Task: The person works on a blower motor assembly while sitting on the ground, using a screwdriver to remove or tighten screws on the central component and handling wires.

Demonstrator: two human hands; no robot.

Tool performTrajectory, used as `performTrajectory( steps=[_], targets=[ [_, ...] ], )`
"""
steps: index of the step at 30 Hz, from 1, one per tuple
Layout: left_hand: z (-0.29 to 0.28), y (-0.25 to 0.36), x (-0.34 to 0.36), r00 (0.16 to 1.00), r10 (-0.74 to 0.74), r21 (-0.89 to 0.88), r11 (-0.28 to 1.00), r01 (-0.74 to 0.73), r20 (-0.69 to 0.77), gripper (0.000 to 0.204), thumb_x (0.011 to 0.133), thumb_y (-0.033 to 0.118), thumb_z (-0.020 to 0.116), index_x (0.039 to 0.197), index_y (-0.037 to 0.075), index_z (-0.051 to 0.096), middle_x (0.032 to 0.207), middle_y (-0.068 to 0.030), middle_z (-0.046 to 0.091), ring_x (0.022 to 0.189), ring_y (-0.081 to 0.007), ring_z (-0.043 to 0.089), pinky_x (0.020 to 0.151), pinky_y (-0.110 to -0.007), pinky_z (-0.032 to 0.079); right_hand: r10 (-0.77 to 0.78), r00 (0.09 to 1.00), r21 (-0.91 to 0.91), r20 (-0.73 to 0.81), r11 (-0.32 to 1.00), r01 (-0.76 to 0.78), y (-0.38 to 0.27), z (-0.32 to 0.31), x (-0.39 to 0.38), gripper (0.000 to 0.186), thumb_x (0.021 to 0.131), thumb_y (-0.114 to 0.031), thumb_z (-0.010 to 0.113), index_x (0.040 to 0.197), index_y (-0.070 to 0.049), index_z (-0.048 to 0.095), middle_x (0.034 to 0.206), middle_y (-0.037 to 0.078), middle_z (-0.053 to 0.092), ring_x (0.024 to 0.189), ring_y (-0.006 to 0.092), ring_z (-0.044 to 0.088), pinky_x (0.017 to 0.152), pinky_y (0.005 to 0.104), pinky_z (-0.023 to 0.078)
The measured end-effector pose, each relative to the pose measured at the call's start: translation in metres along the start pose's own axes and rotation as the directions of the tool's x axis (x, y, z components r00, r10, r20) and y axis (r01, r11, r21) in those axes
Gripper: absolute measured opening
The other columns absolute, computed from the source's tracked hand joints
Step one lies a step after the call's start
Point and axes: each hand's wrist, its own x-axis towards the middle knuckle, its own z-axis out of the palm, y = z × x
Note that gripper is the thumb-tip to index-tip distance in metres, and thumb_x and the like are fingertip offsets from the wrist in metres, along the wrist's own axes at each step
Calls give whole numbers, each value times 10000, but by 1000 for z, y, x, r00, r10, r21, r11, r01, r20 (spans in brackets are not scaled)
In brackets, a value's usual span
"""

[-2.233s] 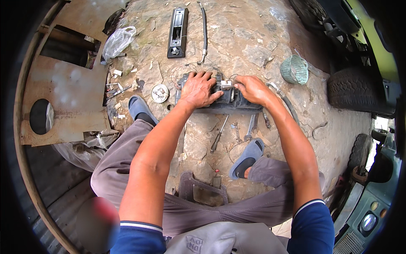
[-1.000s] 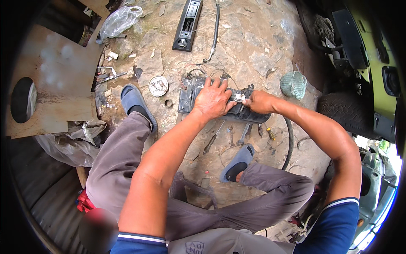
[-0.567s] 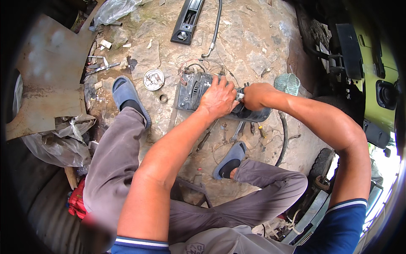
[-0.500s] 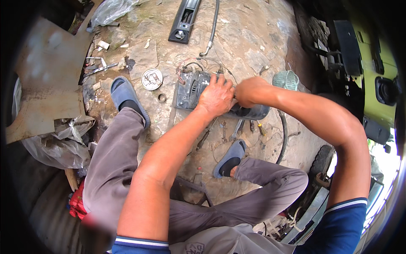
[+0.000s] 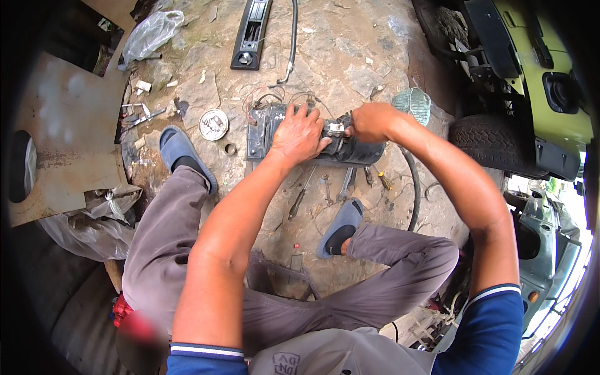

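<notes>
Spreading under everything, the stone floor (image 5: 350,47) gives bare room beyond the housing's far edge. A green vehicle (image 5: 532,87) fills the right rim, its tire (image 5: 484,131) well apart from the working spot; a rusty panel (image 5: 75,137) bounds the left. The black housing (image 5: 262,134) lies on the stone ahead of the feet, a long black slotted part (image 5: 253,34) well beyond it. On its top rests the left hand (image 5: 299,134), fingers spread. The right hand (image 5: 375,122), fingers curled, works at the housing's right half; I cannot tell what it grips. A green basket (image 5: 412,105) sits just beyond that wrist. Tools, including a screwdriver (image 5: 300,195), crowd the near edge; a round tin (image 5: 214,125) stands off the left end. Between the hands is a small white piece (image 5: 336,129).
</notes>
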Motion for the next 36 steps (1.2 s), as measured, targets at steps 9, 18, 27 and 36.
performTrajectory(
  steps=[9, 18, 27, 36],
  targets=[
    [2, 8, 6, 998, 34, 27, 999, -33, -56, 499, 908, 526, 603, 1014, 49, 704, 1147, -108, 617, 1173, -279, 526, 1004, -468, 376, -78, 865, 332, -496, 903, 272, 48, 114, 20, 425, 1002, -429, 519, 876, -62, 692, 786, 223, 672, 791, 437, 647, 696, 537, 487],
    [-1, 9, 8, 999, 24, 41, 999, -23, -35, 502, 918, 528, 586, 1020, 51, 703, 1190, -115, 623, 1187, -281, 528, 1008, -455, 372, -15, 742, 166, -670, 971, 170, 29, 142, 25, 416, 991, -407, 544, 819, -43, 651, 713, 205, 674, 691, 402, 669, 625, 518, 511],
    [-2, 8, 10, 1000, 18, 38, 999, -17, -17, 458, 913, 501, 599, 1096, 92, 692, 1193, -105, 634, 1177, -279, 525, 997, -464, 371, -280, 876, -303, -394, 939, 163, 11, 58, 15, 270, 920, -307, 625, 839, -88, 761, 830, 141, 742, 787, 318, 732, 671, 427, 572],
    [2, 6, 4, 1000, 4, 51, 999, -3, -20, 466, 914, 501, 603, 1136, 101, 694, 1245, -94, 629, 1205, -273, 518, 1004, -462, 366, -276, 936, -388, -218, 905, 176, -29, 20, 22, 194, 881, -205, 624, 921, -86, 771, 929, 127, 757, 868, 297, 737, 749, 405, 578]
  ],
)
